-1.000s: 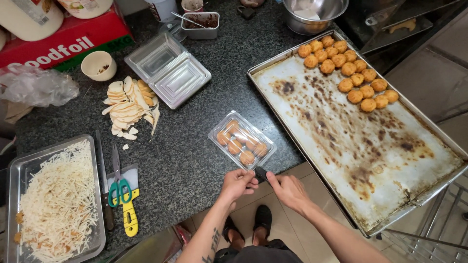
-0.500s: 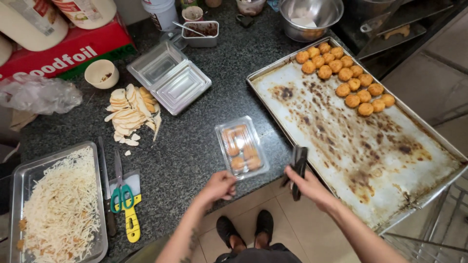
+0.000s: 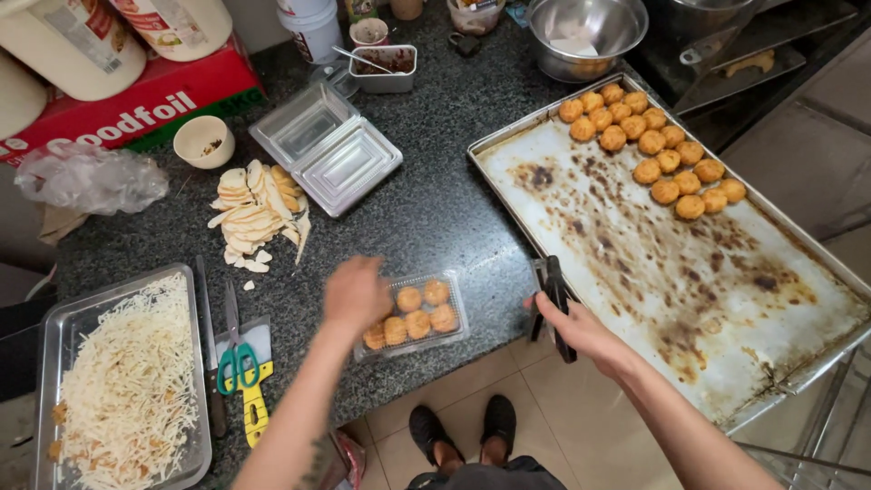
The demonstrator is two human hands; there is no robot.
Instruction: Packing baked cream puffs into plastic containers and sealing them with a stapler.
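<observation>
A clear plastic container (image 3: 451, 295) holding several golden fried balls lies near the front edge of the dark speckled counter (image 3: 454, 200). My left hand (image 3: 356, 292), blurred by motion, hovers at its left end with nothing in it; whether it touches the container is unclear. My right hand (image 3: 585, 334) grips black tongs (image 3: 553, 289) pointing away from me, over the near left edge of a large stained baking tray (image 3: 671, 272). Several more fried balls (image 3: 653, 150) sit grouped in the tray's far corner.
A stack of empty clear containers (image 3: 327, 150) sits mid-counter beside pale sliced pieces (image 3: 256, 213). At the left are a metal tray of white shreds (image 3: 127, 386), green-and-yellow scissors (image 3: 238, 367), a knife (image 3: 207, 336), a small bowl (image 3: 203, 141) and a red box (image 3: 136, 104). A steel bowl (image 3: 585, 32) stands at the back.
My right hand picked up the tongs and brought them to the tray's edge. The filled container slid left, and my left hand went from its near edge to its left end.
</observation>
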